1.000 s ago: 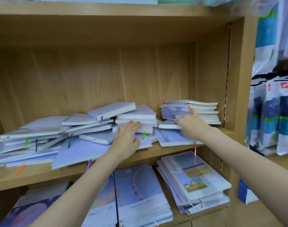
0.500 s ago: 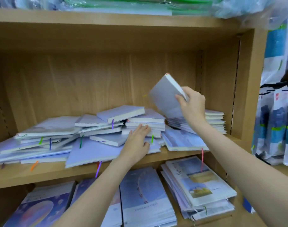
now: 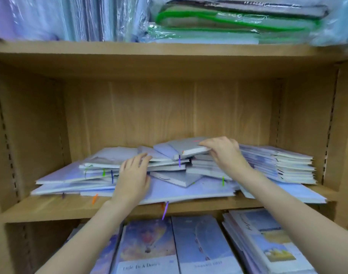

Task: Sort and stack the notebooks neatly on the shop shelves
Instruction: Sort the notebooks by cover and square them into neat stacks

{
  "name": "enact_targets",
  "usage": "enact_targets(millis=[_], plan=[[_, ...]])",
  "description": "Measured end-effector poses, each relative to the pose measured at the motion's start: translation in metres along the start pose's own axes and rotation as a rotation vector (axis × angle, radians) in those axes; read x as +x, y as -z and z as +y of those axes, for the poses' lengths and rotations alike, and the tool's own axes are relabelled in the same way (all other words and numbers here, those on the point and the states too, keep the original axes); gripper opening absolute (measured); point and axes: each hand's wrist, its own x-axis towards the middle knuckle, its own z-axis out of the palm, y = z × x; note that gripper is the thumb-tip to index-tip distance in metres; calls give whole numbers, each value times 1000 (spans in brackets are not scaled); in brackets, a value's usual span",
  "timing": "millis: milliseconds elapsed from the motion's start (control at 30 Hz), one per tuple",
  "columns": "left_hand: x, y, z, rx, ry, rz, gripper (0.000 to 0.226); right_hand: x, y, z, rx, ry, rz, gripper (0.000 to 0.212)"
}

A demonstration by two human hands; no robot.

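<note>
The small grey notebook (image 3: pixel 189 148), raised a moment ago, is now landing atop the jumbled middle-shelf pile as the right hand (image 3: pixel 224 150) is gripping it and the left hand (image 3: pixel 134 175) is lying flat, so sorting is barely beginning.

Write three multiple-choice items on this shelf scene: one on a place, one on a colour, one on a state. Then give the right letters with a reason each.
1. Where is the neat stack of notebooks?
A. at the right end of the middle shelf
B. on the top shelf
C. on the floor

2. What colour is the ribbon hanging over the front edge of the middle shelf?
A. white
B. purple
C. black

3. What is the right hand doing?
A. hanging idle
B. pointing at the top shelf
C. holding a grey notebook on top of the messy pile

Key: 1 A, the squared stack lies against the right wall. 2 B, the strand below the board is purple. 3 C, its fingers curl over that notebook's edge, while the left hand rests on the pile.
</note>
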Motion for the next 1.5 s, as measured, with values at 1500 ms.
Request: enact_targets(millis=[1500], plan=[[-115,38,-163,-53,529,-107,43,82,-52,-225,388,283,595,28]])
